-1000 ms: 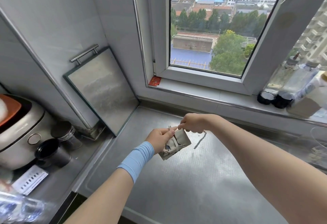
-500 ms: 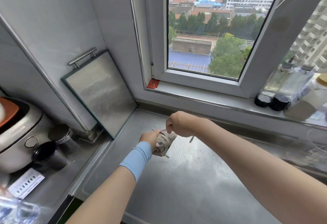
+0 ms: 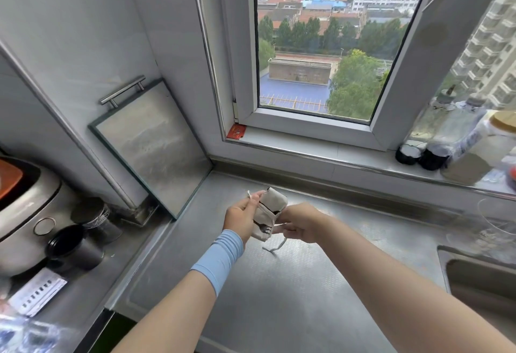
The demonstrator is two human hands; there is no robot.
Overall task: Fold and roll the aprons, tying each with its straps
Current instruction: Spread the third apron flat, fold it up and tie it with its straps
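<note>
From the head camera I see the rolled apron (image 3: 270,209) held above the tabletop (image 3: 279,302), left hand (image 3: 240,220) curled round it, right hand (image 3: 301,225) fingers pinching a strap (image 3: 275,249). If that pinch slackens, I'd expect the roll to spring loose.

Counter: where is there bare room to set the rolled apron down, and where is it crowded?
Bare: the counter's middle, between the leaning board and the sink. Crowded: the left corner with cooker and cups, and the sill at right, with bottles.
</note>
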